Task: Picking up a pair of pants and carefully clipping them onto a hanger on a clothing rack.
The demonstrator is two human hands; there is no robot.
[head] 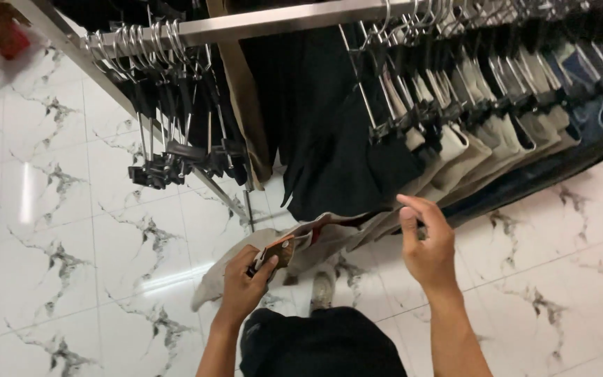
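White marble-patterned floor tiles (71, 230) with grey veins spread under a steel clothes rail (280, 19) that crosses the top of the view. Black trousers (329, 139) and a row of beige trousers (469, 150) hang from it on metal clip hangers (392, 119), with darker blue pairs (587, 105) at the far right. At the left end of the rail a bunch of empty clip hangers (169, 150) dangles.

One pair of beige trousers (329, 237) is pulled out from the row and droops toward the floor, its end trailing on the tiles. The left hand (246, 283) is closed around its waistband, thumb pressing a small brown tag (282, 251) against the cloth. The right hand (423, 244) is raised just beside the hanging beige row, fingers (413, 206) curled, pinching the upper edge of the same fabric. A pale shoe (322, 290) shows on the floor between the forearms, above the person's dark clothing (322, 345).
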